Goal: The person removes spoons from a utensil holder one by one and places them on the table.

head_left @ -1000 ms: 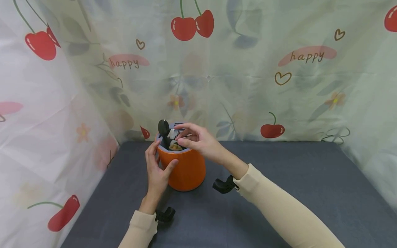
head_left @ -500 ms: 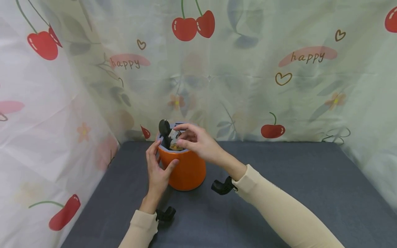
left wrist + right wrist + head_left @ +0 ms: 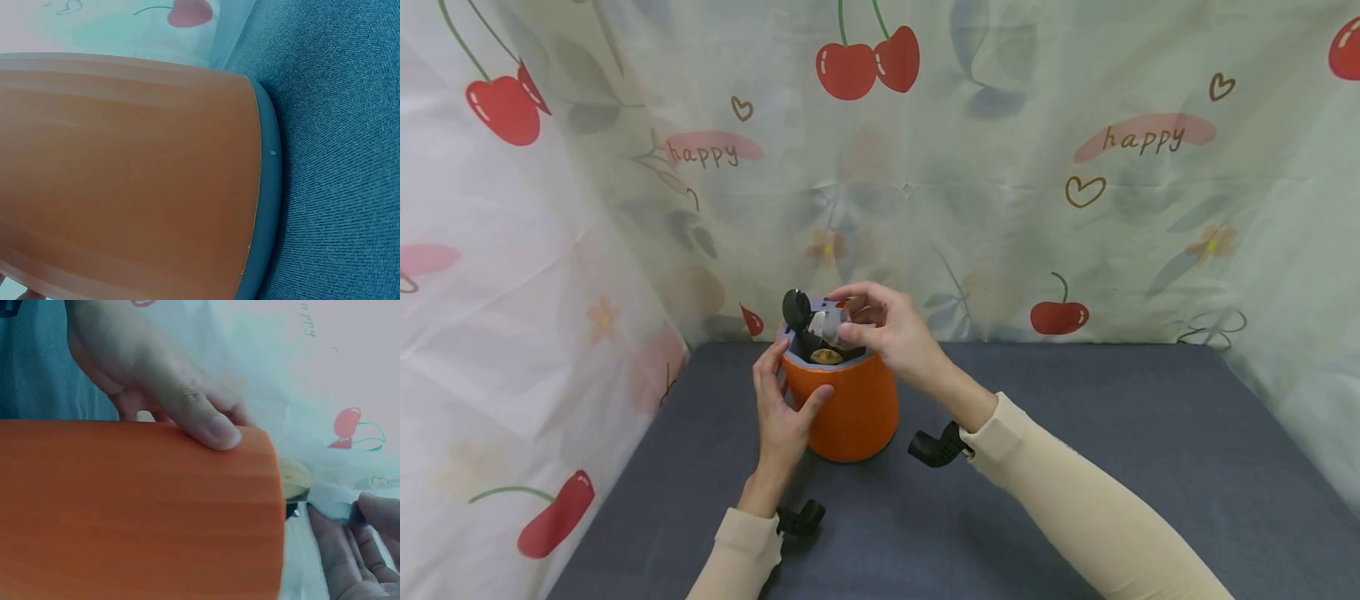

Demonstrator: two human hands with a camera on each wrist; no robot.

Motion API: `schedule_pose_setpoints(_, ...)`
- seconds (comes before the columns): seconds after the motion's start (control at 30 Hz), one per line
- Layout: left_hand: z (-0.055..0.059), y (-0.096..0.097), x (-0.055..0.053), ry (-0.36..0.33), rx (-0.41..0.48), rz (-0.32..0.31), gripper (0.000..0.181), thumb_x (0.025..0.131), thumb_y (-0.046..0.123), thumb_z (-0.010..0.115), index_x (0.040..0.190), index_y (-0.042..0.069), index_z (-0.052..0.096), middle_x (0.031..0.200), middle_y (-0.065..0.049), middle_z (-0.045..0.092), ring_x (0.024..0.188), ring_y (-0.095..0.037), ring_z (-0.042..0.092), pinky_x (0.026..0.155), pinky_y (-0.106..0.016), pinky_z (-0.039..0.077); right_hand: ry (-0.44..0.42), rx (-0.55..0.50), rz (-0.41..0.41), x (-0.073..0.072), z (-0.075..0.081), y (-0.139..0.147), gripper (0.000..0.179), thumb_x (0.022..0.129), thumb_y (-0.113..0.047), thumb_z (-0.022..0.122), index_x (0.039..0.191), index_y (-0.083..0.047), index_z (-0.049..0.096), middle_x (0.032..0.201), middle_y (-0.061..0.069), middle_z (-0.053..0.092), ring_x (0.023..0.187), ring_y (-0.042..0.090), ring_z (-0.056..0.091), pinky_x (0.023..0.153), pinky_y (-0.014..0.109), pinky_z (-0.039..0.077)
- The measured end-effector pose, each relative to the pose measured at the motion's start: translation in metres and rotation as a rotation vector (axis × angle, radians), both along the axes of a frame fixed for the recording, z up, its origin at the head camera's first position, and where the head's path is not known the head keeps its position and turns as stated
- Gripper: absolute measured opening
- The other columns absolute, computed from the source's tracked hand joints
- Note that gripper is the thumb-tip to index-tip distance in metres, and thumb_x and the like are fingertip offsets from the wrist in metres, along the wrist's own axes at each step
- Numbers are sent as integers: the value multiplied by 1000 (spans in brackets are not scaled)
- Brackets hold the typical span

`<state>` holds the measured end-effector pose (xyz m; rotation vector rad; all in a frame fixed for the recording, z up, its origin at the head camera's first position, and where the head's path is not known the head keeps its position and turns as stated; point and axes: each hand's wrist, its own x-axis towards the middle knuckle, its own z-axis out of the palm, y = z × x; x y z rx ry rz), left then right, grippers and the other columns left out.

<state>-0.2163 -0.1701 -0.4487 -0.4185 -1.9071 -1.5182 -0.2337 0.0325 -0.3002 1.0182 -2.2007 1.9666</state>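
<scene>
An orange bin (image 3: 850, 417) with a pale grey inner rim stands upright on the dark cloth. My left hand (image 3: 782, 417) grips its near left side, thumb across the front and fingers toward the rim. In the right wrist view that left hand (image 3: 169, 394) rests its thumb on the ribbed orange wall. Over the opening, my right hand (image 3: 891, 329) pinches a clear plastic piece (image 3: 829, 327); its exact kind I cannot tell. A black round-ended utensil (image 3: 796, 310) sticks up at the left of the rim. Below it in the opening lies a tan, rounded thing (image 3: 826, 357).
Dark grey cloth (image 3: 1075, 467) covers the table around the bin. A printed curtain (image 3: 970, 208) with cherries hangs behind and at both sides. Black camera mounts (image 3: 936, 447) sit on both wrists.
My right hand has shifted slightly up and right with the clear plastic piece between its fingers, showing more of the tan thing. My left hand stays on the bin.
</scene>
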Motion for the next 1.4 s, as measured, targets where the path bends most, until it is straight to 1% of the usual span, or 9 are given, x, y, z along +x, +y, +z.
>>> schedule_pose_setpoints(0.23,0,0,0,14,4,-7,84,91,53,77,158,21,39,158,-5,33,145,-26,35,115,-69,31,-72,-5,-20,3,7,5,30,98,-4,72,126,3,69,110,15,73,95,24,71,86,35,59)
schedule_pose_setpoints(0.43,0,1,1,0,8,-3,84,90,53,79,157,21,39,158,-6,33,145,-26,36,115,-68,31,-75,-160,8,5,19,12,27,99,4,67,126,9,66,97,10,68,85,25,68,85,46,62)
schedule_pose_setpoints(0.53,0,1,1,-3,17,2,85,89,51,80,157,19,39,158,-7,33,145,-27,36,115,-67,32,-66,-216,3,7,29,17,27,99,6,66,125,11,64,94,6,66,84,23,67,84,48,62)
schedule_pose_setpoints(0.63,6,2,5,-7,31,2,87,89,48,82,156,13,39,157,-12,33,145,-30,35,115,-68,31,-43,-250,-12,10,40,23,27,99,6,65,126,10,64,95,6,66,87,21,67,84,45,62)
schedule_pose_setpoints(0.77,6,1,5,-17,30,4,85,90,46,82,157,16,39,158,-10,33,146,-29,35,116,-68,30,-15,-331,-8,13,52,33,26,99,8,64,125,9,65,97,9,67,89,23,68,82,47,62)
schedule_pose_setpoints(0.87,1,-2,1,-18,17,10,82,90,48,81,157,23,39,158,-4,33,146,-25,35,117,-66,31,14,-379,-12,14,59,43,24,99,8,63,123,6,67,99,10,67,90,25,68,81,48,62)
schedule_pose_setpoints(0.97,1,-2,1,-18,13,11,82,91,47,80,158,24,39,158,-4,33,146,-25,35,117,-66,30,56,-400,-37,14,65,53,25,98,8,65,122,3,69,101,12,68,89,26,68,80,45,63)
schedule_pose_setpoints(1.2,0,-1,0,-8,16,2,81,91,46,80,158,23,39,158,-5,33,146,-25,35,117,-66,30,106,-406,-97,11,66,72,24,98,9,64,120,3,71,99,11,70,85,25,68,77,39,63)
schedule_pose_setpoints(1.4,0,0,0,-4,13,1,82,91,48,80,157,22,40,157,-6,34,146,-26,35,116,-67,30,82,-389,-126,7,56,84,24,98,8,64,120,3,71,97,10,69,83,24,67,75,37,62)
